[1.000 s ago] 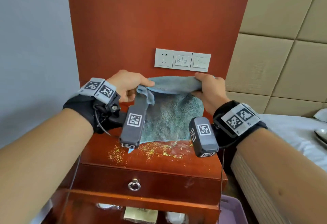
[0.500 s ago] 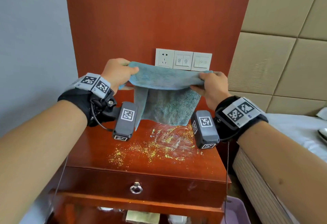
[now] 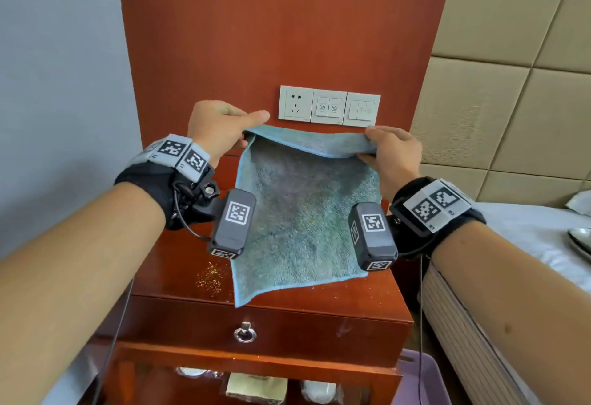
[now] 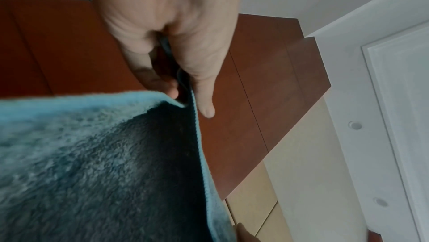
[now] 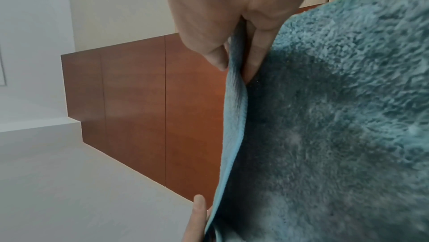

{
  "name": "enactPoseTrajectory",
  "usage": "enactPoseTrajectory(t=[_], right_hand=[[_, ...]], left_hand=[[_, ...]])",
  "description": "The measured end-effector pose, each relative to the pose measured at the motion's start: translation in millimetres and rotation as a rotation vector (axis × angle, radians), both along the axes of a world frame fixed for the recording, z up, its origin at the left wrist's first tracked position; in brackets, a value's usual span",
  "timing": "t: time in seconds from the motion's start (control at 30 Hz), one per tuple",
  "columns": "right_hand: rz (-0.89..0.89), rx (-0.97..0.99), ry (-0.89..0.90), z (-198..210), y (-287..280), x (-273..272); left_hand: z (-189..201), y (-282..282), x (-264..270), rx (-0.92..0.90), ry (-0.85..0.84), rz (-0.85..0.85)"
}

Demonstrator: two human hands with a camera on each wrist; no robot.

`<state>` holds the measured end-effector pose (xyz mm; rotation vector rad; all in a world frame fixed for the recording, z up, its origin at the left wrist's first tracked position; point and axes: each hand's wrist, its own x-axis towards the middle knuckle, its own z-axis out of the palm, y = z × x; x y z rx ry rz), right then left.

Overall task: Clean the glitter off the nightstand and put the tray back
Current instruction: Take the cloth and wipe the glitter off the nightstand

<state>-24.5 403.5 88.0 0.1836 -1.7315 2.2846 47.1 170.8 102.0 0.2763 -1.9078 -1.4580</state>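
A blue cloth (image 3: 303,212) is pinched taut by left hand (image 3: 217,129) and right hand (image 3: 393,155) above the nightstand (image 3: 367,302); glitter (image 3: 211,276) remains, so wiping seemingly comes next.

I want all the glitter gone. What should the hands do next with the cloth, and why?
Probably lower the blue cloth flat onto the nightstand and wipe leftward. The left hand and right hand hold it spread by its top corners, and glitter lies uncovered beside its left edge.

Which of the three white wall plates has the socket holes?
The leftmost wall plate, above the left hand. It shows plug holes; the middle plate and right plate carry only switches.
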Motion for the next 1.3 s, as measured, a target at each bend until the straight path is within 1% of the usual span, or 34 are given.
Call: enactPoseTrajectory(t=[0.07, 0.1, 0.17, 0.2, 0.27, 0.33, 0.47, 0.57, 0.7, 0.8, 0.9, 0.97, 1.0, 1.03, 1.07, 1.1, 1.2, 1.27, 1.3], right_hand=[[0.029, 0.001, 0.012, 2, -1, 0], [0.043, 0.011, 0.018, 3, -1, -1], [0.05, 0.067, 0.049, 3, -1, -1], [0.04, 0.129, 0.078, 2, -1, 0], [-0.001, 0.248, 0.149, -2, 0, 0], [-0.06, 0.287, 0.172, -6, 3, 2], [-0.162, 0.402, 0.094, -19, 14, 2], [-0.178, 0.49, 0.009, -41, 17, 6], [-0.176, 0.509, -0.066, -57, 17, 15], [-0.178, 0.505, -0.079, -58, 16, 19], [-0.186, 0.536, -0.071, -60, 12, 18], [-0.182, 0.607, -0.075, -66, 8, 14], [-0.157, 0.637, -0.087, -71, 5, 12], [-0.115, 0.668, -0.115, -77, 2, 9], [-0.058, 0.708, -0.156, -84, 0, 9], [0.006, 0.762, -0.199, -92, -3, 8], [0.161, 0.958, -0.309, -118, -11, 6], [0.22, 1.099, -0.296, -129, -18, 9], [0.238, 1.157, -0.283, -133, -22, 11]], left_hand=[[2, 1, 1, -0.019, -0.017, -0.07], [3, 1, 1, -0.063, -0.029, -0.067], [2, 0, -2, -0.174, -0.029, 0.011], [1, -2, -3, -0.206, -0.015, 0.055], [-1, -2, -3, -0.23, -0.006, 0.107], [-2, -5, -1, -0.219, -0.011, 0.104], [-13, -8, 8, -0.256, -0.044, 0.061], [-33, -7, 19, -0.284, -0.094, 0.069], [-51, -7, 31, -0.284, -0.128, 0.039], [-52, -6, 35, -0.27, -0.132, 0.044], [-55, -7, 35, -0.265, -0.152, 0.098], [-62, -8, 31, -0.174, -0.177, 0.075], [-67, -6, 30, -0.124, -0.179, 0.051], [-74, -5, 27, -0.11, -0.177, 0.034], [-82, -4, 23, -0.142, -0.188, 0.025], [-92, -1, 19, -0.197, -0.221, 0.015], [-121, 10, 11, -0.397, -0.395, 0.015], [-137, 18, 5, -0.493, -0.515, -0.005], [-143, 20, 0, -0.511, -0.562, -0.025]])
